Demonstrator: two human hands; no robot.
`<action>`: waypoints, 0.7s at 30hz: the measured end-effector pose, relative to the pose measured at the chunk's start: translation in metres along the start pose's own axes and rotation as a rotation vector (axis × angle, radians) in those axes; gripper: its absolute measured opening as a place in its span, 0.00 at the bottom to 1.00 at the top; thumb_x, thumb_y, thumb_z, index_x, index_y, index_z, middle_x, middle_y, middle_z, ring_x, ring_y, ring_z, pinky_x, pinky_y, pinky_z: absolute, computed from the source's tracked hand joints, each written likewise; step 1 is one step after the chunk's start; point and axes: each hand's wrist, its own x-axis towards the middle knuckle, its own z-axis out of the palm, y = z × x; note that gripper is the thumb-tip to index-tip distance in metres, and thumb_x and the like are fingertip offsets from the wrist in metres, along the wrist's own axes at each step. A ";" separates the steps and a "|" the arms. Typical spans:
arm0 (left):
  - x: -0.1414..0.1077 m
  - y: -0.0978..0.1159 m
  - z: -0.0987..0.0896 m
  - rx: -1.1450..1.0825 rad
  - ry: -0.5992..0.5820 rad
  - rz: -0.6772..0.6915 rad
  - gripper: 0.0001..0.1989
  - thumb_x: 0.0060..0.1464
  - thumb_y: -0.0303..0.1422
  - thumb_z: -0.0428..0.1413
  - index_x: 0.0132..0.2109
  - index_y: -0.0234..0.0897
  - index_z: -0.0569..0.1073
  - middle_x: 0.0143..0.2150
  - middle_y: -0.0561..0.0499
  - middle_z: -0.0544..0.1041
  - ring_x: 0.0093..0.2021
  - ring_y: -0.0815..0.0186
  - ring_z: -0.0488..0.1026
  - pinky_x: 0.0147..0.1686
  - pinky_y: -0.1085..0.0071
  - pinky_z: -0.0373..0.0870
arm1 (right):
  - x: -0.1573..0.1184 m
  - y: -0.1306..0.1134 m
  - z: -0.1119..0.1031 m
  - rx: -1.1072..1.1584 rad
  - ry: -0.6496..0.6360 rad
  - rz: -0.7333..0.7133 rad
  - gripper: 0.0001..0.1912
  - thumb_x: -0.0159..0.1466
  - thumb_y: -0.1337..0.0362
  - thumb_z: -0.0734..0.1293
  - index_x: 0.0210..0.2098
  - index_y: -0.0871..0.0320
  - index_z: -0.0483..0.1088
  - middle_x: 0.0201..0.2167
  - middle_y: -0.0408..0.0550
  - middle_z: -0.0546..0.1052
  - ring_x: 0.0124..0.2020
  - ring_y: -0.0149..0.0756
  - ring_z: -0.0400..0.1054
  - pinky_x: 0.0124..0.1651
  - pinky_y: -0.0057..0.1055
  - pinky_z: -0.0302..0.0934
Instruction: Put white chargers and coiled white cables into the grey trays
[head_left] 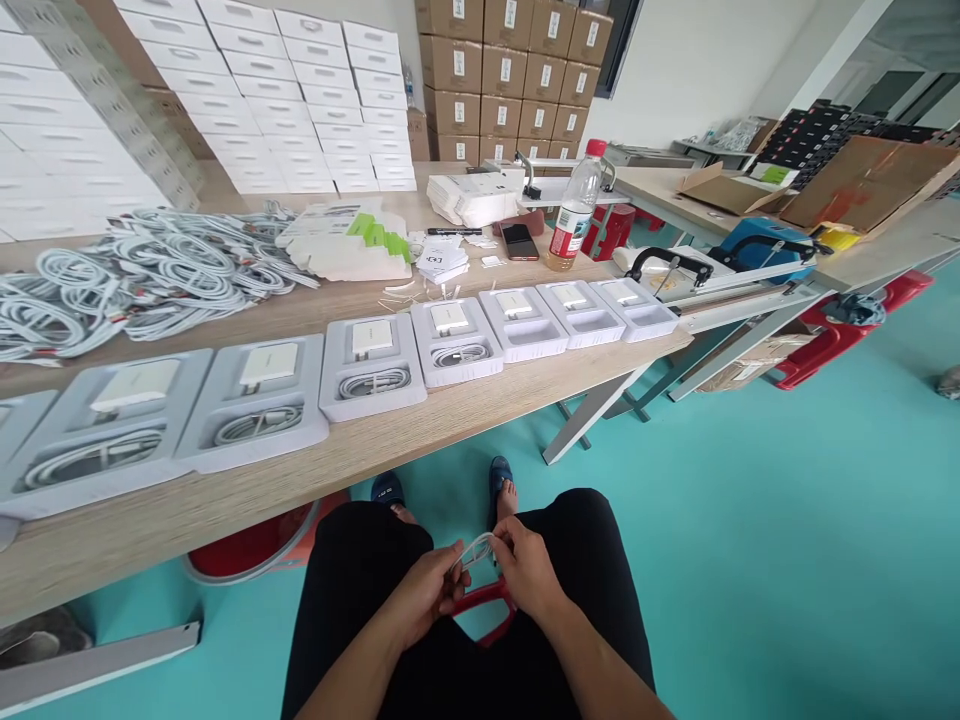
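Note:
Between my knees, my left hand and my right hand hold a coiled white charging cable, each pinching one side of the loop. On the table edge above stands a row of white trays, each with a white charger in its upper recess. Trays on the left and middle also hold a coiled cable in the lower recess. In the three rightmost trays, such as this tray, the lower recess shows no cable. The red seat edge shows beneath my hands.
A heap of cables lies on the table's left, near folded white and green cards. A bottle and a phone stand farther back. White boxes and cartons are stacked behind. A red bucket sits below the table.

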 end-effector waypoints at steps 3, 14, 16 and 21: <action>0.001 -0.001 0.001 0.019 0.003 0.004 0.22 0.43 0.46 0.66 0.23 0.34 0.67 0.22 0.53 0.71 0.19 0.75 0.61 0.17 0.77 0.48 | 0.002 0.000 0.006 0.285 0.002 0.077 0.11 0.62 0.54 0.65 0.29 0.54 0.66 0.23 0.40 0.70 0.23 0.33 0.64 0.29 0.30 0.56; 0.000 0.004 -0.002 -0.041 -0.095 0.002 0.24 0.45 0.47 0.66 0.23 0.35 0.64 0.22 0.55 0.67 0.19 0.77 0.57 0.18 0.78 0.43 | 0.004 0.005 0.015 0.552 -0.041 0.244 0.21 0.57 0.44 0.67 0.31 0.57 0.66 0.25 0.47 0.77 0.26 0.37 0.73 0.23 0.28 0.55; 0.000 0.005 -0.001 -0.043 -0.101 -0.001 0.24 0.45 0.47 0.66 0.23 0.35 0.64 0.22 0.56 0.66 0.18 0.78 0.56 0.18 0.78 0.42 | 0.004 0.004 0.017 0.541 0.009 0.233 0.20 0.58 0.45 0.67 0.32 0.56 0.66 0.25 0.45 0.77 0.26 0.37 0.73 0.23 0.28 0.54; 0.002 0.005 -0.001 -0.036 -0.116 -0.014 0.25 0.44 0.49 0.66 0.23 0.35 0.63 0.22 0.56 0.66 0.18 0.78 0.55 0.17 0.78 0.41 | 0.002 0.000 0.018 0.487 0.063 0.205 0.18 0.59 0.47 0.67 0.32 0.55 0.67 0.25 0.45 0.76 0.26 0.37 0.73 0.24 0.29 0.56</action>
